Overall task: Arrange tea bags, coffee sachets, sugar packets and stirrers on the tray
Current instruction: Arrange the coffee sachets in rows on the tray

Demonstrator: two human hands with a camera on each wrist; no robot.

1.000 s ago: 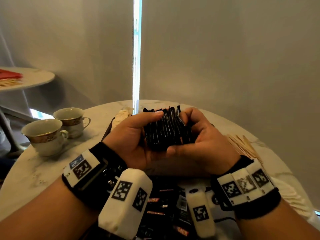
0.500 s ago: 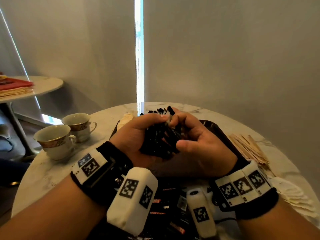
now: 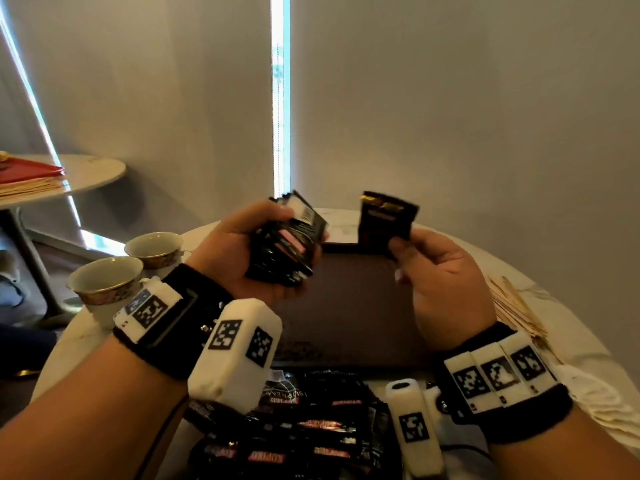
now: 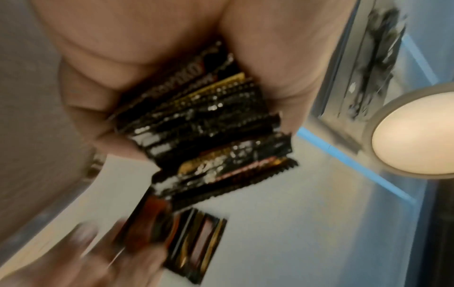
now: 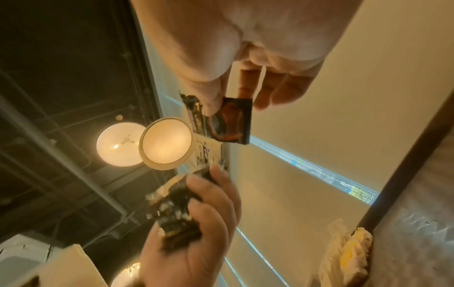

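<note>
My left hand point(image 3: 239, 251) grips a thick stack of black coffee sachets point(image 3: 289, 244) above the left part of the dark tray point(image 3: 349, 306). The same stack point(image 4: 203, 124) fills the left wrist view, fanned between thumb and fingers. My right hand point(image 3: 440, 271) pinches a single black sachet point(image 3: 386, 220) upright over the tray's far right side; in the right wrist view that single sachet point(image 5: 232, 121) sits between thumb and fingers. More loose sachets point(image 3: 304, 431) lie in a pile at the table's near edge. Wooden stirrers point(image 3: 512, 306) lie right of the tray.
Two gold-rimmed teacups point(image 3: 107, 285) stand on the round marble table point(image 3: 588, 344) at the left. Pale packets point(image 3: 602, 400) lie at the table's right edge. A second small table point(image 3: 93, 171) with a red folder stands back left. A grey wall is close behind.
Both hands held the stack together before. Now they have parted: the right hand has drawn one sachet off to the right, and the left keeps the stack, lifted higher.
</note>
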